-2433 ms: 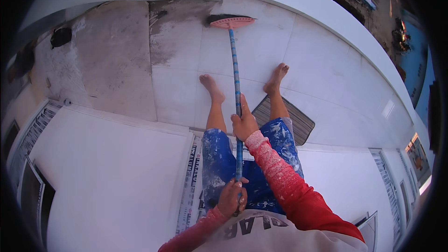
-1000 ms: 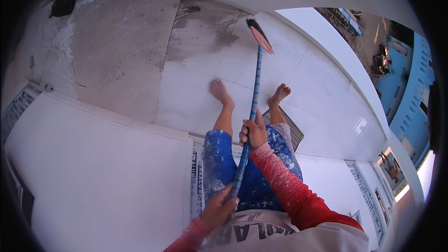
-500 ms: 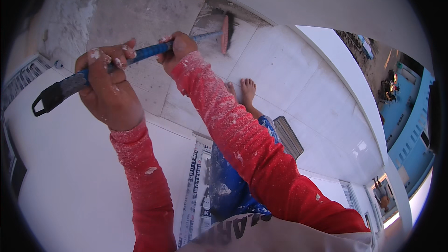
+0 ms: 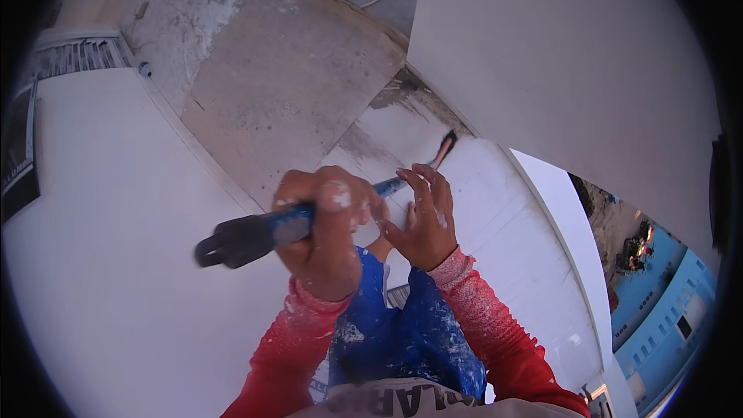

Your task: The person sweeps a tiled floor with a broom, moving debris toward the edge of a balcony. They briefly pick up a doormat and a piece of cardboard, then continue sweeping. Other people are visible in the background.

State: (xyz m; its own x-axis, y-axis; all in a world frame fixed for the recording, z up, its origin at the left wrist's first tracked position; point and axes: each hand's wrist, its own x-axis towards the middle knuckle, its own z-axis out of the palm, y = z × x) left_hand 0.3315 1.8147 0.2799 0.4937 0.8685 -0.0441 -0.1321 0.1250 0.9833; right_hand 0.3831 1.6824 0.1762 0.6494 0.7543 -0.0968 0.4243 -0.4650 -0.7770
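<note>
You had the blue pole (image 4: 309,217) up across your chest, its roller head (image 4: 445,147) resting on the ledge (image 4: 418,128) far below, right at the seam. White paint covered the near strip; bare grey concrete (image 4: 286,85) beyond remained, so plenty left, I'd say. Your left hand (image 4: 321,228) was fisted tight around the shaft, wrist bent. Your right hand (image 4: 424,217) sat open, fingers (image 4: 433,186) spread, just brushing the pole.

Left hand (image 4: 325,232) mid-frame on roller pole (image 4: 294,223), right hand (image 4: 424,220) just right; roller head (image 4: 444,147) above them, legs (image 4: 402,333) below.
</note>
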